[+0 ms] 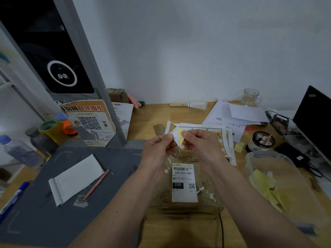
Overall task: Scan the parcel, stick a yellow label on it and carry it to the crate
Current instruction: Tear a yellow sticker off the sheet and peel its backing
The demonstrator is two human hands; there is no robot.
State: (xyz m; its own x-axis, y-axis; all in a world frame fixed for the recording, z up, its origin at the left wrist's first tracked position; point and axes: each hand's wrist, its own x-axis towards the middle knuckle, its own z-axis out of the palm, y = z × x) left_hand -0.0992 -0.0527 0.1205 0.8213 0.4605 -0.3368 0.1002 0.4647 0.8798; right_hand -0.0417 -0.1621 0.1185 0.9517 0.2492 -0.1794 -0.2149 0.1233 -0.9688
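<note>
A brown parcel [184, 208] wrapped in clear tape lies on the wooden desk below my hands, with a white shipping label [184, 183] reading 220-220-C40 on top. Above it, my left hand [157, 149] pinches the white backing of a yellow label [180, 136]. My right hand [200, 142] pinches the yellow label's other side, peeling the two apart. A sheet of yellow labels [215, 133] lies on the desk just behind my hands. No crate is in view.
A grey scanning platform [53, 194] at left carries a notepad [75, 178] and a pencil [96, 184]. A clear plastic tub [286, 185] holds yellow scraps at right. Bottles and tape rolls stand far left; papers, a glass mug [250, 96], a brush and a laptop [315, 119] are behind.
</note>
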